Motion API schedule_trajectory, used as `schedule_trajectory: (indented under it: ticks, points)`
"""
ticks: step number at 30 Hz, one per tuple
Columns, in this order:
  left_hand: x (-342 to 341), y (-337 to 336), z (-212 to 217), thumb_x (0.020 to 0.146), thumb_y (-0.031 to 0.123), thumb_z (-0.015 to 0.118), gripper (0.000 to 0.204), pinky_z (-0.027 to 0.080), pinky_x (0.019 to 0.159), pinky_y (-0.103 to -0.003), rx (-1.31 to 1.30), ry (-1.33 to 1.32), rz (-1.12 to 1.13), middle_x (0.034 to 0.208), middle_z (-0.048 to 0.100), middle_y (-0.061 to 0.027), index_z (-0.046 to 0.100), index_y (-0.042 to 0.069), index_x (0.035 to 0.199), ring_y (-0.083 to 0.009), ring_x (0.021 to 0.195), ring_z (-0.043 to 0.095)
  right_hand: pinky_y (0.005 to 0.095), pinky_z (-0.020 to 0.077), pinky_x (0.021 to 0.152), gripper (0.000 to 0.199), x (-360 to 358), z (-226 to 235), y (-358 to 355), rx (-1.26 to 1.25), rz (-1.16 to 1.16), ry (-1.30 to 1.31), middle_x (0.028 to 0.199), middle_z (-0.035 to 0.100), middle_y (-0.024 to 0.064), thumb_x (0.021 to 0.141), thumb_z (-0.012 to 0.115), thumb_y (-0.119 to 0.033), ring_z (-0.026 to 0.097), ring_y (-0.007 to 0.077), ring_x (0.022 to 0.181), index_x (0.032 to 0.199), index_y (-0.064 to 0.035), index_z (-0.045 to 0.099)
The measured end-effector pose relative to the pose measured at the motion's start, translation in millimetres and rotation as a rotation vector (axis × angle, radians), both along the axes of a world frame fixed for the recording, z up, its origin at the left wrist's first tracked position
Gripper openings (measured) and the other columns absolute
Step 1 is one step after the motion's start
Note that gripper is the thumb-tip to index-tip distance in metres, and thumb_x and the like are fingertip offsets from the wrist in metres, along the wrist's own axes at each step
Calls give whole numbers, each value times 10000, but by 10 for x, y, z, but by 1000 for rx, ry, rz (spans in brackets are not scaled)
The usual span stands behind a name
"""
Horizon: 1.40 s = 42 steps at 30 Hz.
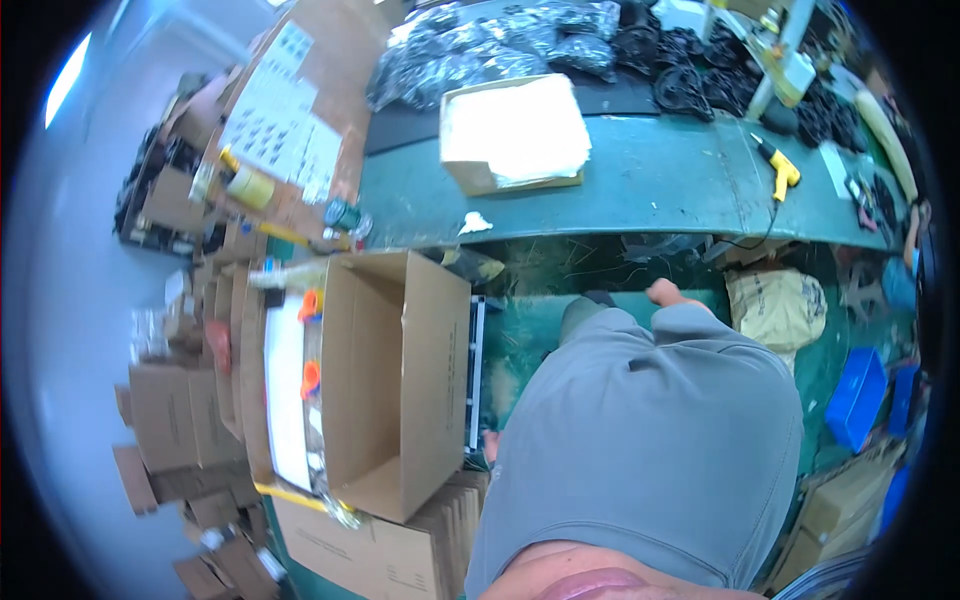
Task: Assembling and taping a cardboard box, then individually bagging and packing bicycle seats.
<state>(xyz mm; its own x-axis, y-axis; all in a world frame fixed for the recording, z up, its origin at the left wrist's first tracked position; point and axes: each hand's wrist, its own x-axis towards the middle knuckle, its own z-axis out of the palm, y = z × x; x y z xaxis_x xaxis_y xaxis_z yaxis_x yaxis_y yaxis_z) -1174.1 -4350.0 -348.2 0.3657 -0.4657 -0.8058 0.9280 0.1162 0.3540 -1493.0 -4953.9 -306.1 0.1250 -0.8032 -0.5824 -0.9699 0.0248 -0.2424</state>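
My right hand point(663, 291) shows small beyond the front of my grey shirt point(650, 440), below the workbench edge. Its fingers look curled in, and nothing sticks out of them. Of my left hand point(491, 446) only a sliver appears at the shirt's left side; its fingers are hidden. Closest to it is a tall open cardboard box point(435, 390), apart from the hand, with bare inner walls in sight. On the green workbench point(640, 170) ahead stands a carton point(470, 178) with white material filling its top.
A yellow heat gun point(785, 178) lies on the bench, its cord hanging down. Clear bags of dark items point(500, 45) and black cables point(685, 85) line the back. A sack point(775, 308) and a blue bin point(857, 398) stand right. Flattened cartons point(360, 550) lean left. Another person's arm point(912, 240) shows far right.
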Motion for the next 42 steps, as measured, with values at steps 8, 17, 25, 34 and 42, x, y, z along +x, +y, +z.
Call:
schedule_trajectory:
  ticks: [8, 17, 25, 34, 42]
  points:
    - [-2, -2814, 607, 1066, 507, 527, 548, 545, 830, -386, 385, -765, -915, 882, 708, -60, 725, 7, 961, -208, 849, 651, 475, 593, 678, 225, -1746, -198, -622, 467, -431, -285, 888, 743, 219, 928, 725, -212, 729, 312, 771, 919, 13, 723]
    - [186, -6199, 1750, 1074, 363, 579, 415, 552, 845, -336, 181, -1190, -1197, 955, 780, -124, 759, -4, 1002, -178, 910, 728, 395, 572, 710, 404, -1926, 19, -3736, -442, -704, -475, 947, 734, 141, 914, 710, -255, 717, 262, 835, 1231, -5, 681]
    - [-7, -7433, 2528, 1039, 220, 663, 263, 551, 796, -299, 204, -1298, -1172, 885, 775, -108, 759, -8, 950, -150, 832, 717, 522, 533, 1003, 805, -1506, 362, -6146, -534, -440, -74, 1229, 668, 299, 767, 840, -195, 641, 459, 1176, 1441, 23, 458]
    - [588, -8318, 2465, 1007, 238, 711, 245, 541, 741, -311, 376, -1431, -1004, 846, 741, -99, 745, -4, 981, -150, 753, 661, 536, 542, 964, 676, -1050, 776, -6362, -577, -313, 245, 1244, 629, 165, 776, 843, -434, 610, 468, 1165, 1262, -70, 546]
    - [882, -9260, 1934, 878, 319, 805, 296, 531, 708, -433, 315, -1697, -1274, 807, 679, -122, 670, 60, 925, -319, 758, 670, 542, 561, 906, 606, -550, 1431, -5150, -501, -344, 135, 1130, 694, 252, 726, 793, -419, 677, 461, 1060, 1121, 2, 609]
